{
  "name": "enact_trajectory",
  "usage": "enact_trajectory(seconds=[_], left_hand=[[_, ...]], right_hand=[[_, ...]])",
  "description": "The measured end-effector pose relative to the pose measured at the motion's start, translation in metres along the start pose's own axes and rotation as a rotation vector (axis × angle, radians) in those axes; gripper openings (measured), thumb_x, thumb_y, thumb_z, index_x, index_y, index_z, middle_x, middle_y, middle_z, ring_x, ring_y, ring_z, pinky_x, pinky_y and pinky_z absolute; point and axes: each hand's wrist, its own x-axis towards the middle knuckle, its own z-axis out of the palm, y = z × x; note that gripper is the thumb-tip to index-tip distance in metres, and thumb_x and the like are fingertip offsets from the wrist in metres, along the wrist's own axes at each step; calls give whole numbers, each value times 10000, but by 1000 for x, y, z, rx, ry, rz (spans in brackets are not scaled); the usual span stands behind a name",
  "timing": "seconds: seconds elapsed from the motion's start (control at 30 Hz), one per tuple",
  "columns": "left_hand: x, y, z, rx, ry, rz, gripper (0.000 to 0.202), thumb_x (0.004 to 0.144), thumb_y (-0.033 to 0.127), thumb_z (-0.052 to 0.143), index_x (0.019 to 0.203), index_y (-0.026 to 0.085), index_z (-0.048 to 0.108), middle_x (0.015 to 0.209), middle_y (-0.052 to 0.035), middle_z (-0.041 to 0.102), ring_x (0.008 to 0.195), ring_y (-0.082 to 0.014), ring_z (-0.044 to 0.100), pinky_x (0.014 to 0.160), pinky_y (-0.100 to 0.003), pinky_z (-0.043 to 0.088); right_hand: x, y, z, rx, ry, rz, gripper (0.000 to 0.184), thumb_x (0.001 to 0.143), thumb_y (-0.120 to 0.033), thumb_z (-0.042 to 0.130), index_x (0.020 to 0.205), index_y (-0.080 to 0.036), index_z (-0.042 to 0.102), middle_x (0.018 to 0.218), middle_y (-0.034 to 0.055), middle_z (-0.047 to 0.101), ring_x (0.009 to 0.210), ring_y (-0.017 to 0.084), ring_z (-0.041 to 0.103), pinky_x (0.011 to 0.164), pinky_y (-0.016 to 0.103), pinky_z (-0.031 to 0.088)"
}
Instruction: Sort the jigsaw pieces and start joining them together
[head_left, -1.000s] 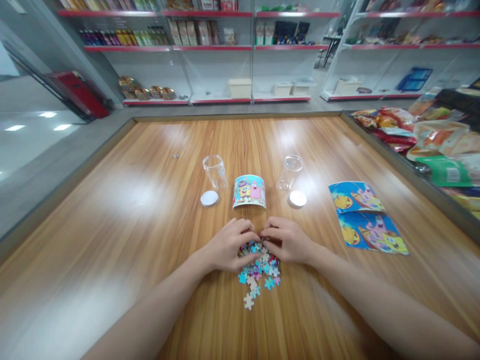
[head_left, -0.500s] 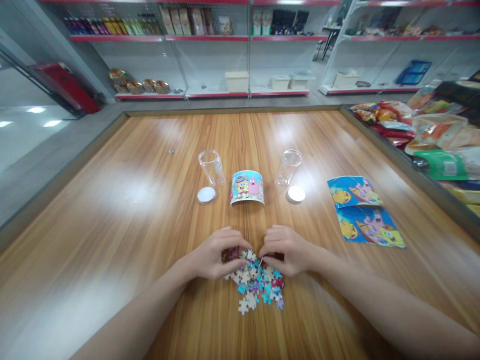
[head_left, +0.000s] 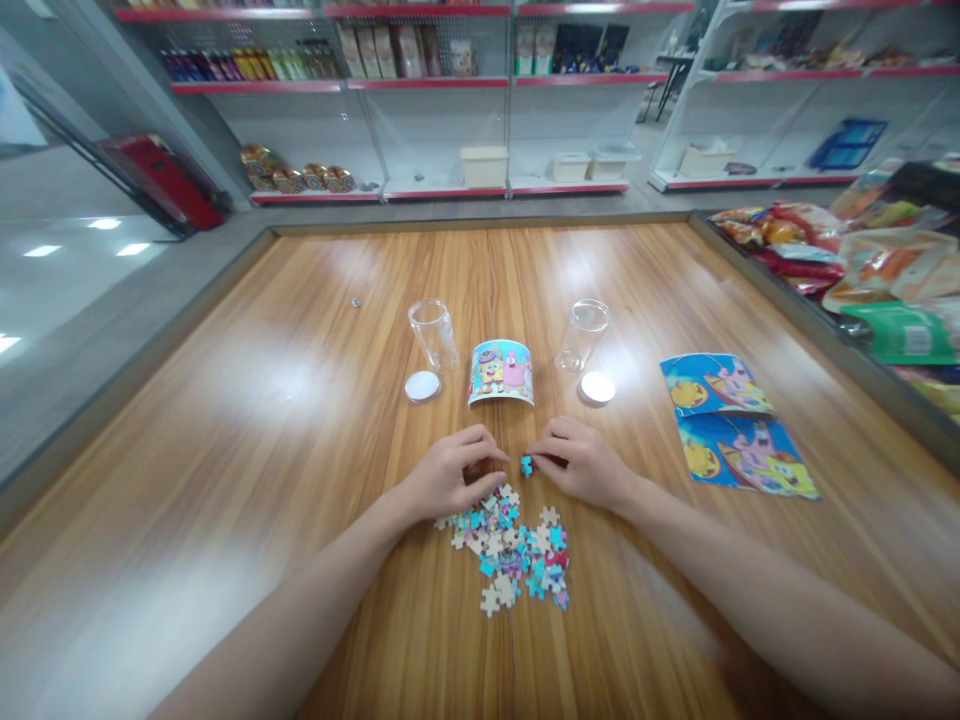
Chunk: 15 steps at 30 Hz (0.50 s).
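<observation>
A heap of jigsaw puzzle pieces (head_left: 510, 550), some blue or printed and others pale side up, lies on the table near me. My right hand (head_left: 581, 462) pinches a single blue puzzle piece (head_left: 526, 466) between thumb and forefinger, just beyond the heap. Across from it, my left hand (head_left: 459, 470) rests at the heap's far left edge. Its thumb and forefinger are curved with a gap between them, and nothing shows in that gap. Past both hands stands a curved cartoon picture card (head_left: 501, 374).
Two clear glass jars (head_left: 435, 335) (head_left: 583, 338) stand beyond the hands, each with a white lid (head_left: 422, 387) (head_left: 598, 388) nearby. A folded blue cartoon sheet (head_left: 739, 425) lies at right. Snack packets (head_left: 810, 250) fill a stand off the table's right edge.
Both hands have moved away from me, off the middle of the heap. A blue puzzle piece now shows clearly in the right fingers. The view has shifted slightly.
</observation>
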Motion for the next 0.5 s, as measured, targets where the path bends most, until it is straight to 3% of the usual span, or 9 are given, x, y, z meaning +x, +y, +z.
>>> enact_trajectory(seconds=[0.2, 0.37, 0.5], left_hand=[[-1, 3, -1, 35, -62, 49, 204, 923, 324, 627, 1049, 186, 712, 961, -84, 626, 879, -182, 619, 790, -327, 530], [0, 8, -7, 52, -136, 96, 223, 894, 326, 648, 1069, 203, 715, 1006, -87, 633, 895, -188, 631, 794, -320, 523], [-2, 8, -7, 73, -167, 121, 219, 872, 278, 648, 1069, 207, 712, 1019, -83, 643, 904, -191, 633, 792, -313, 510]], right_hand=[[1, -6, -4, 7, -41, -7, 252, 915, -141, 554, 1091, -209, 721, 860, 58, 617, 793, 180, 586, 707, 315, 489], [2, -7, -8, 7, -129, -67, 212, 863, -190, 647, 1053, -225, 734, 865, 48, 625, 781, 180, 587, 719, 331, 465], [1, -12, -8, 30, -161, -104, 209, 874, -193, 624, 1060, -216, 716, 865, 52, 622, 795, 187, 575, 721, 340, 451]])
